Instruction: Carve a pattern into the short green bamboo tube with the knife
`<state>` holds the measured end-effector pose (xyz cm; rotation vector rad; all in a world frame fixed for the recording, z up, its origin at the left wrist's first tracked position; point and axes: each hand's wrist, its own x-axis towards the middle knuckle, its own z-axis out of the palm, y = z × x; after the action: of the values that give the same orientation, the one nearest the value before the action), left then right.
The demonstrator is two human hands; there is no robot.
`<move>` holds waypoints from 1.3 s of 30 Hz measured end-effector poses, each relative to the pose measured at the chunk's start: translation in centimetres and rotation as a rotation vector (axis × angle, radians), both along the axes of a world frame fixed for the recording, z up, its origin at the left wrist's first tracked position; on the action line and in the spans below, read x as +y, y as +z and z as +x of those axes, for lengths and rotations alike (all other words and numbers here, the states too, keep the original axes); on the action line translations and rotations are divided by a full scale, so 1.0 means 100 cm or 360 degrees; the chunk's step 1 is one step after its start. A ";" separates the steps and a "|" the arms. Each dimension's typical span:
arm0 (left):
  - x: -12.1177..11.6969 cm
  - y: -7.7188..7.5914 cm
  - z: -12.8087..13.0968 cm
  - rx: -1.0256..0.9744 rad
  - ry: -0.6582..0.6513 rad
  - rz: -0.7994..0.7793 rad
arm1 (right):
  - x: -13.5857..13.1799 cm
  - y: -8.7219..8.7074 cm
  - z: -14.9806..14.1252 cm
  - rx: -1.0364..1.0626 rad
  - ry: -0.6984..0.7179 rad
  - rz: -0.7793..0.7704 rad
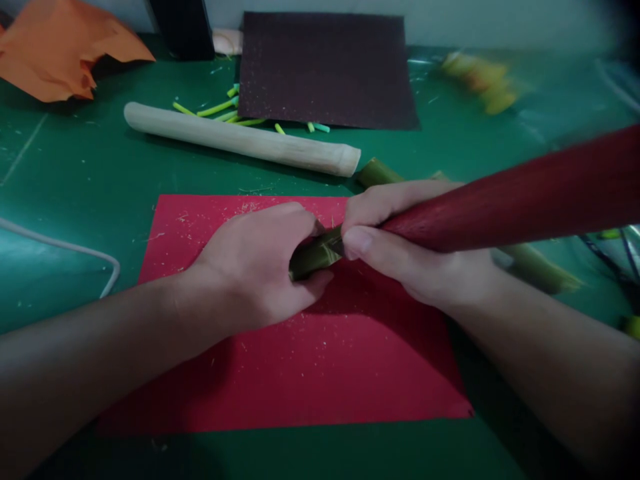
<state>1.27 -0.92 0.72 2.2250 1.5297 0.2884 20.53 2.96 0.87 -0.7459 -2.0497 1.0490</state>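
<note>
My left hand [255,260] is wrapped round a short piece of green bamboo [315,257], held above a red sheet of paper [300,373]. A pale, scraped-looking patch shows near the bamboo's right end. In my right hand [415,260] is a carving tool with a thick dark red wooden handle [525,190], which slants up to the right and leaves the view. The thumb and fingers pinch the tool's narrow front end, right against the bamboo. Those fingers mostly hide its blade. Fine pale shavings are scattered over the red sheet.
Behind the sheet lies a pale bamboo length [240,140]. Farther back are a dark sheet [327,70], yellow-green sticks [217,108] and crumpled orange paper [70,47]. Green bamboo pieces [540,267] lie right, a white cable [65,243] left, on the green table [280,457].
</note>
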 end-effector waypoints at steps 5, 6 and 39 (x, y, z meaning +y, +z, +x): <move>0.000 0.002 0.000 0.0006 0.0011 -0.0035 | 0.001 0.002 -0.002 0.0011 0.0030 0.0022; -0.001 0.002 0.000 0.0002 0.0015 -0.0028 | 0.000 0.002 -0.003 0.0022 0.0015 0.0015; -0.001 0.003 0.001 -0.0014 -0.0011 0.0013 | 0.000 0.001 -0.004 0.0143 -0.0067 -0.0089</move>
<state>1.32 -1.02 1.02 2.2320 1.5190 0.3027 20.15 2.92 0.93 -0.7535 -1.9279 1.0998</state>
